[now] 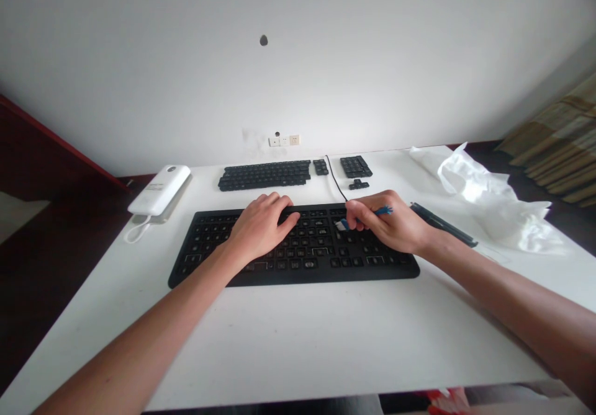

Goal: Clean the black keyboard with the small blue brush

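A black keyboard base with its keycaps off lies across the middle of the table. My left hand rests on its upper middle, palm down, fingers stretched towards the back edge. In my right hand is a small blue brush with pale bristles. The fingers are closed around its handle, and the bristles are at the right part of the base. Behind the base, the removed black keycaps are laid out in groups, with the number-pad keys and arrow keys at the right.
A white power bank with a looped cable stands at the left. A black cable runs back from the base. To the right lie a long black strip and a crumpled white plastic bag. A wall with sockets rises behind the table.
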The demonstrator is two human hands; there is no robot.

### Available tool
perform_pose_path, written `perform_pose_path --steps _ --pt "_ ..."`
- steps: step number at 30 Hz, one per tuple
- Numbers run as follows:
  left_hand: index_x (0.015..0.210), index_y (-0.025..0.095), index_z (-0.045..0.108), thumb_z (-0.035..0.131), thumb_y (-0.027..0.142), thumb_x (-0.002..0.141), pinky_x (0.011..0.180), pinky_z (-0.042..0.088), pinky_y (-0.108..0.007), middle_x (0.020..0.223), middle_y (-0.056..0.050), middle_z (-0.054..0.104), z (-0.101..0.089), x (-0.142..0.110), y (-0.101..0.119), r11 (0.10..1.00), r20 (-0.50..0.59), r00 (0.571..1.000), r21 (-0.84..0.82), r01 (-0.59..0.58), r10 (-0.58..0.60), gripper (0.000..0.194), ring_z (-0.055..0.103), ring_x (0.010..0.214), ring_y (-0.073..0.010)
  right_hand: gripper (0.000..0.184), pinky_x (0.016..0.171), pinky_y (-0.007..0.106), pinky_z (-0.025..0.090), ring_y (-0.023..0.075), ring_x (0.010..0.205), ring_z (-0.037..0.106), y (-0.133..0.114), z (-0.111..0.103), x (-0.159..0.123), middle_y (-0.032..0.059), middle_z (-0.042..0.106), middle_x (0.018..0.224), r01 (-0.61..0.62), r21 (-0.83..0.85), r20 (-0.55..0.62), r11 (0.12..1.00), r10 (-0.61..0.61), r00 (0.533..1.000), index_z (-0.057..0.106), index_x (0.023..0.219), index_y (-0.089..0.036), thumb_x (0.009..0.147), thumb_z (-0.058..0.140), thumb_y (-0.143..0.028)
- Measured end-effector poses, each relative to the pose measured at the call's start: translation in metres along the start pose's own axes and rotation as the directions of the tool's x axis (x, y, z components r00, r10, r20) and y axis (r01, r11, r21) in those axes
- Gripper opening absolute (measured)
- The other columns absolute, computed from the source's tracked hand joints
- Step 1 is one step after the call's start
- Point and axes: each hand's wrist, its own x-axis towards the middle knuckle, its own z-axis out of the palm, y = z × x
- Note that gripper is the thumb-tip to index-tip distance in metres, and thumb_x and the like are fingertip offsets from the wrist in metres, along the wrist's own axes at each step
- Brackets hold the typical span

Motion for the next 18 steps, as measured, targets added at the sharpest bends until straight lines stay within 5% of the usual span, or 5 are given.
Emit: perform_pose_path --steps 4,18 --pt "0.114 0.021 0.065 0.046 0.045 0.108 0.089 0.050 -0.041 0.105 -0.007 0.067 -0.0005 0.0000 0.0000 1.000 0.006 1.000 -0.007 0.005 -0.005 0.031 0.062 0.102 -0.0270 0.053 0.067 0.030 0.044 0.0150 0.062 0.058 -0.0033 -0.0006 -0.0013 0.0029 0.065 0.067 0.078 -0.041 -0.064 0.996 -0.080 0.995 0.064 0.071 -0.019 0.109 0.041 -0.047" --pt "0.115 0.022 0.064 0.045 0.046 0.108 0.087 0.050 -0.040 0.106 -0.007 0.067 0.0003 -0.0005 0.0002 1.000 0.008 1.000 -0.007 0.009 -0.009 0.032 0.063 0.101 -0.0266 0.044 0.069 0.032 0.041 0.0163 0.065 0.058 -0.0077 0.0005 -0.0042 0.0025 0.065 0.071 0.162 -0.112 -0.012 0.980 -0.164 0.986 0.061 0.074 -0.020 0.108 0.044 -0.042"
